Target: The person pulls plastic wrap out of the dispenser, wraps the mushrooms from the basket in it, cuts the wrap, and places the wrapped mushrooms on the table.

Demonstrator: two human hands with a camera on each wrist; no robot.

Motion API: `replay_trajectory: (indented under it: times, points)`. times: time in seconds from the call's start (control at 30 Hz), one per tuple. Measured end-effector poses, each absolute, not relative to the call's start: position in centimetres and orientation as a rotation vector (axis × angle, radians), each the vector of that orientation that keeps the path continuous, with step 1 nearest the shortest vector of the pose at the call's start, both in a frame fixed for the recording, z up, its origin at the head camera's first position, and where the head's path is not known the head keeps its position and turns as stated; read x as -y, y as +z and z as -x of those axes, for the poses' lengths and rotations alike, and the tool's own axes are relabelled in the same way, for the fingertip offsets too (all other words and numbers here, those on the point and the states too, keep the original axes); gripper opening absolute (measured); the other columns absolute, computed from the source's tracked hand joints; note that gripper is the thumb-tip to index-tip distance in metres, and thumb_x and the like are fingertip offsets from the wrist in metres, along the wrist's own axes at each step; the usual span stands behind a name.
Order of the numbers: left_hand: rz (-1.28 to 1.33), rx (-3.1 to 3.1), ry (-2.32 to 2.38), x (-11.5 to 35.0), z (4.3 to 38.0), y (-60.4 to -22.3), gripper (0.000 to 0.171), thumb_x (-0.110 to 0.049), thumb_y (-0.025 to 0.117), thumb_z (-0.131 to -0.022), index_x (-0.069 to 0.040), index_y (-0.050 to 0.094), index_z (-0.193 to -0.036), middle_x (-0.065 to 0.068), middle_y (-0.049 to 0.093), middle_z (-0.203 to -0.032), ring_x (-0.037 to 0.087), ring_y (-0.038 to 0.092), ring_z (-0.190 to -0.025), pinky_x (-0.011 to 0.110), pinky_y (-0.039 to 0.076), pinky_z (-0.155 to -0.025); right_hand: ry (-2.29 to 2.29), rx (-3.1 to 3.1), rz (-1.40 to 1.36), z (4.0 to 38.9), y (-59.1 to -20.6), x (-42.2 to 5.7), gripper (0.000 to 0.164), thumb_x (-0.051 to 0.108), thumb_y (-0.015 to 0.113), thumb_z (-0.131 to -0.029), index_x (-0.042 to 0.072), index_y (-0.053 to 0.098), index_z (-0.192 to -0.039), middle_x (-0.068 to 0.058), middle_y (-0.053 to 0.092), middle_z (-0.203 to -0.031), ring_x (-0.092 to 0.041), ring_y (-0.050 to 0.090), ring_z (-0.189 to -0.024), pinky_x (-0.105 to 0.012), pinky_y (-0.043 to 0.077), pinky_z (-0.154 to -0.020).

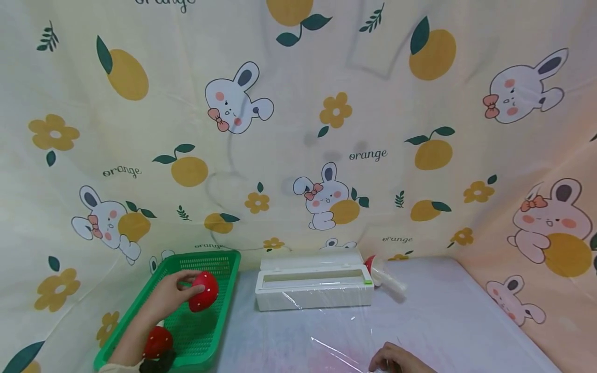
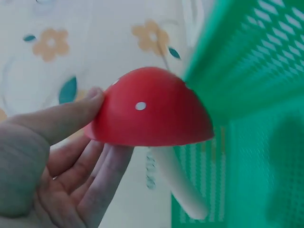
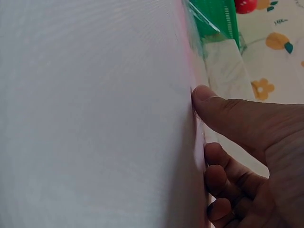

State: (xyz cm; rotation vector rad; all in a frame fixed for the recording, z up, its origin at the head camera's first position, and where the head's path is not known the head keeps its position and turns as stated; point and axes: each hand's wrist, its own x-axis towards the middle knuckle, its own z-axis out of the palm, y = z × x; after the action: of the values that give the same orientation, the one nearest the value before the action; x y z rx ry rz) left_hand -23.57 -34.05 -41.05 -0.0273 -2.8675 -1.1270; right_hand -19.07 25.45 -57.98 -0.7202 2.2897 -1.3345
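My left hand point(image 1: 172, 298) grips a red toy mushroom point(image 1: 208, 294) by its white-dotted cap, thumb on one side and fingers under the rim. Its pale stem point(image 2: 178, 185) points down in the left wrist view. Both are over the green basket point(image 1: 205, 254), where a second red mushroom point(image 1: 158, 341) lies near my forearm. My right hand point(image 1: 401, 358) is at the front of the table, pinching the edge of a clear sheet of cling film point(image 1: 336, 342). In the right wrist view its thumb point(image 3: 206, 95) presses at the table edge, the other fingers curled below.
A white cling film dispenser point(image 1: 312, 299) stands at the back of the white table point(image 1: 448, 311), film running forward from it. Right beside it lies a clear plastic-wrapped item point(image 1: 389, 281) with a red end. A patterned curtain point(image 1: 298, 129) hangs behind and to the right.
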Motion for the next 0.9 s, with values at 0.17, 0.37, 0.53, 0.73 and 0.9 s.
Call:
replay_trajectory:
  times: [0.17,0.37,0.53,0.73,0.9]
  points:
    - [-0.001,2.805,-1.174,32.0,22.8,-39.5,0.059,-0.034,0.082,-0.097,-0.003,0.063,-0.145,0.021,0.070,-0.127,0.029,0.067,-0.103,0.039,0.063,-0.073,-1.345,-2.273,0.750,19.2,-58.3,-25.7,0.020,0.021,0.078,-0.100,0.014,0.072,-0.117,0.000,0.056,-0.101,-0.008,0.054,-0.083,-0.020,0.044,-0.072]
    - [-0.003,2.744,-1.285,29.5,21.9,-37.9,0.065,-0.034,0.085,-0.095,-0.003,0.060,-0.147,0.024,0.067,-0.133,0.033,0.069,-0.108,0.042,0.065,-0.076,-1.333,-2.265,0.760,19.4,-58.5,-25.9,0.018,0.023,0.077,-0.101,0.017,0.072,-0.117,0.002,0.056,-0.101,-0.007,0.054,-0.084,-0.020,0.044,-0.072]
    - [0.021,2.702,-1.354,27.0,21.1,-37.4,0.067,-0.029,0.089,-0.090,-0.005,0.061,-0.147,0.022,0.067,-0.134,0.035,0.068,-0.111,0.044,0.065,-0.077,-1.340,-2.270,0.768,19.3,-58.2,-25.8,0.021,0.021,0.078,-0.100,0.014,0.072,-0.118,0.001,0.056,-0.101,-0.007,0.054,-0.083,-0.020,0.044,-0.072]
    - [0.035,2.671,-1.391,23.8,20.5,-38.4,0.064,-0.022,0.092,-0.086,-0.005,0.066,-0.142,0.016,0.071,-0.127,0.030,0.068,-0.106,0.046,0.065,-0.077,-1.311,-2.279,0.787,19.5,-58.0,-25.6,0.023,0.023,0.079,-0.099,0.013,0.071,-0.118,0.002,0.055,-0.100,-0.006,0.053,-0.082,-0.020,0.044,-0.071]
    - [0.044,2.679,-1.426,21.4,20.6,-40.0,0.062,-0.017,0.095,-0.081,-0.006,0.070,-0.136,0.010,0.072,-0.118,0.026,0.069,-0.099,0.044,0.065,-0.073,-1.293,-2.287,0.764,19.5,-57.7,-25.4,0.023,0.023,0.080,-0.099,0.012,0.072,-0.117,-0.001,0.056,-0.100,-0.007,0.054,-0.082,-0.020,0.045,-0.072]
